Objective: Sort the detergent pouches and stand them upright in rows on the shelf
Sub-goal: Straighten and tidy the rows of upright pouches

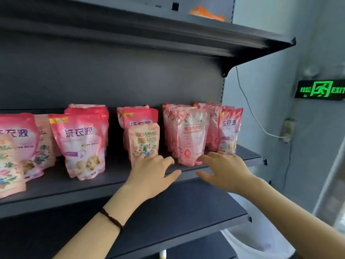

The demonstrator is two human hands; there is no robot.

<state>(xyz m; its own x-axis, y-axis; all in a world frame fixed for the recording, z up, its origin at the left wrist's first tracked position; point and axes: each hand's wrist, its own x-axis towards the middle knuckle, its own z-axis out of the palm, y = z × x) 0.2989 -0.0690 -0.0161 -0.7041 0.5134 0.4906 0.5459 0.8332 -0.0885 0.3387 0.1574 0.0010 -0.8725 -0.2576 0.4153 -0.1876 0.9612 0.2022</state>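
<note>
Several pink detergent pouches stand in rows on the dark shelf (115, 179). A small pale floral pouch (143, 141) stands in the middle, in front of a pink pouch (140, 116). My left hand (151, 172) reaches to its base, fingers spread and touching its lower edge. A translucent pink pouch (190, 135) stands just right of it. My right hand (224, 171) hovers open in front of that pouch and a pink pouch (229, 128) at the shelf's right end. A larger pink pouch (82, 143) stands left of centre.
More pouches stand at the far left (15, 146). An upper shelf (168, 34) overhangs, with an orange item (207, 14) on it. A lower shelf (186, 217) sits beneath my arms. The grey wall at right carries a green exit sign (320, 89) and a hanging cable (250, 109).
</note>
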